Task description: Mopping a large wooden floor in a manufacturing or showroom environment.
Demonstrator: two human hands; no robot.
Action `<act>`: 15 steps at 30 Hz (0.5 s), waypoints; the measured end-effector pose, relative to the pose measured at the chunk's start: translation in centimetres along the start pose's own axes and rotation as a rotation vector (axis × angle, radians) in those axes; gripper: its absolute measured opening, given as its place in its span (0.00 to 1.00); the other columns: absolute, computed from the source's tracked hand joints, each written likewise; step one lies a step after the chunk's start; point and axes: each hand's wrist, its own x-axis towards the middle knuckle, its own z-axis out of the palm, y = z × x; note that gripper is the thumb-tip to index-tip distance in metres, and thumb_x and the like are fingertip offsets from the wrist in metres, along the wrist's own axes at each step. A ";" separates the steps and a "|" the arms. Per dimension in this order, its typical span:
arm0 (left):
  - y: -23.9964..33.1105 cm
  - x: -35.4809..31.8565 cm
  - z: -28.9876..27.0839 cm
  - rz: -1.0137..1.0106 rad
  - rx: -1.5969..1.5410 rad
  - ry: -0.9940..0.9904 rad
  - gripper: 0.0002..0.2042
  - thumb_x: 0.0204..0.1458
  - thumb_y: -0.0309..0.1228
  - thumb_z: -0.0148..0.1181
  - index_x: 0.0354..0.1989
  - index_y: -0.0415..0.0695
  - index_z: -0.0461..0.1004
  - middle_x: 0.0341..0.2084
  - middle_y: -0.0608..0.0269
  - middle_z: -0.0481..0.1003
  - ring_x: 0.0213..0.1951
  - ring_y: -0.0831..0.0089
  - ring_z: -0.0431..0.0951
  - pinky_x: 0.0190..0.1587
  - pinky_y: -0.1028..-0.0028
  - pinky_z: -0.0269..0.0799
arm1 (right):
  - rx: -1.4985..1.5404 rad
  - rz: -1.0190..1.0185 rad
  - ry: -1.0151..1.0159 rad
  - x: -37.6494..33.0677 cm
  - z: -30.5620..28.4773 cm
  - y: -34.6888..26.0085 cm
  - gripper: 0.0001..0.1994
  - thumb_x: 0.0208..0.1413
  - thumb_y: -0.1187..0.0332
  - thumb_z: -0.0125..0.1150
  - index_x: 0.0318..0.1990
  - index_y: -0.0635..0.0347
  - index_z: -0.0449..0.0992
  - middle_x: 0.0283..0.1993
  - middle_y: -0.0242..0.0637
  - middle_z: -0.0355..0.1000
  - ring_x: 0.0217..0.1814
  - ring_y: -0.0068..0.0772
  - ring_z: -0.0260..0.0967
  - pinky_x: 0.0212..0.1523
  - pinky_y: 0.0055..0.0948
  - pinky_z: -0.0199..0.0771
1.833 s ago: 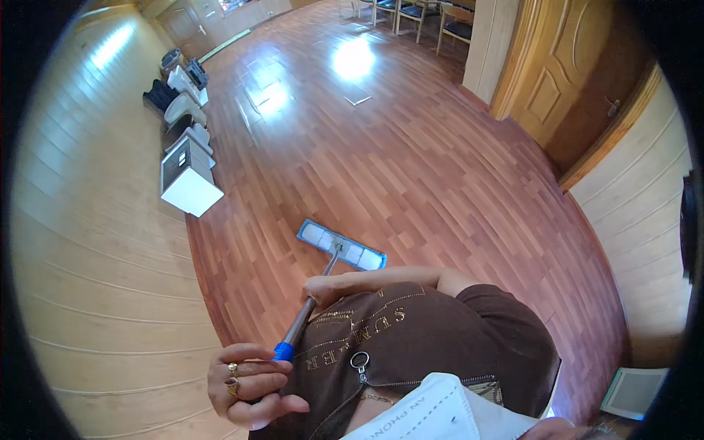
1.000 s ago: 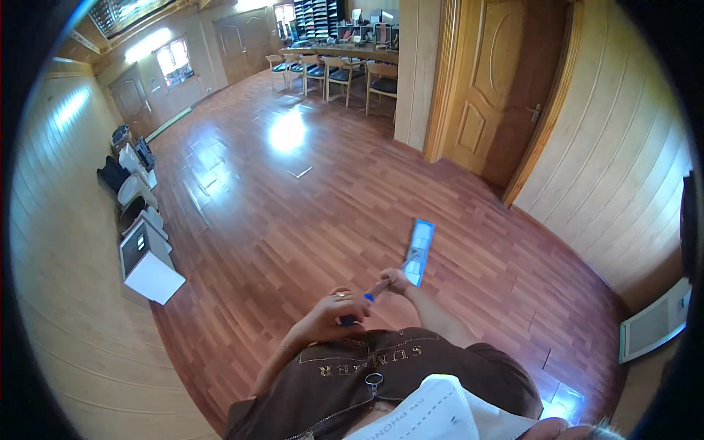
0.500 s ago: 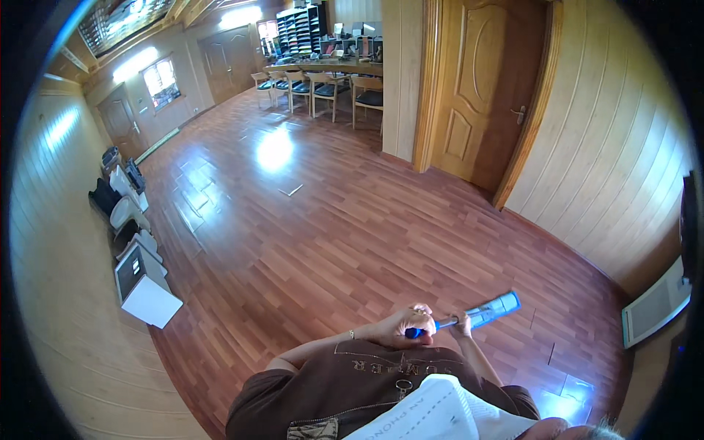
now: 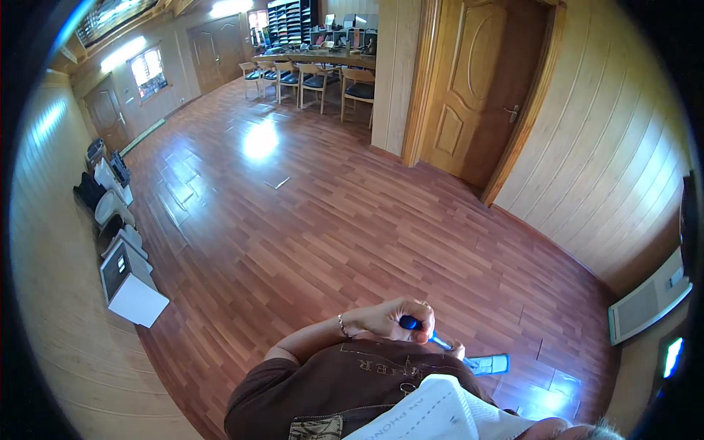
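Note:
A flat mop with a pale blue rectangular head is in both my hands. My left hand, with a bracelet at its wrist, is closed round the top of the pole, where a dark blue grip end sticks out. Lower on the pole, my right hand is wrapped round it, partly hidden behind my brown shirt. The mop head lies low, over the wood-plank floor on my right; whether it presses on the boards I cannot tell.
Along the left wall stand a white box and several white and dark items. Ahead are wooden chairs at a long counter. A wooden door is at the right, with a white floor-standing unit nearer. A floor plank looks uneven.
The mop head has swung nearer to my body and a little left, and the pole now slopes down to the right. My left hand has risen slightly, and the view has turned a little right.

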 end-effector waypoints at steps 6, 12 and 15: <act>1.3 -1.5 -1.5 0.018 0.012 0.028 0.06 0.47 0.21 0.64 0.27 0.41 0.72 0.27 0.62 0.74 0.36 0.70 0.74 0.41 0.68 0.68 | 0.141 -0.057 -0.075 -0.1 3.8 2.4 0.23 0.29 0.47 0.73 0.29 0.55 0.79 0.28 0.41 0.75 0.33 0.47 0.74 0.39 0.43 0.71; 3.4 -3.6 -4.9 0.012 0.105 0.147 0.04 0.48 0.22 0.61 0.27 0.38 0.71 0.29 0.60 0.74 0.35 0.70 0.73 0.41 0.70 0.67 | 0.131 -0.019 -0.243 7.0 5.9 -4.5 0.22 0.29 0.51 0.73 0.33 0.53 0.80 0.30 0.43 0.76 0.37 0.49 0.73 0.49 0.46 0.66; 4.5 -4.6 -6.5 0.044 0.254 0.260 0.05 0.49 0.24 0.62 0.28 0.40 0.72 0.30 0.57 0.75 0.36 0.63 0.74 0.42 0.67 0.68 | 0.179 -0.255 -0.246 11.4 6.5 -9.9 0.11 0.33 0.62 0.67 0.25 0.54 0.77 0.25 0.46 0.72 0.30 0.53 0.71 0.36 0.49 0.68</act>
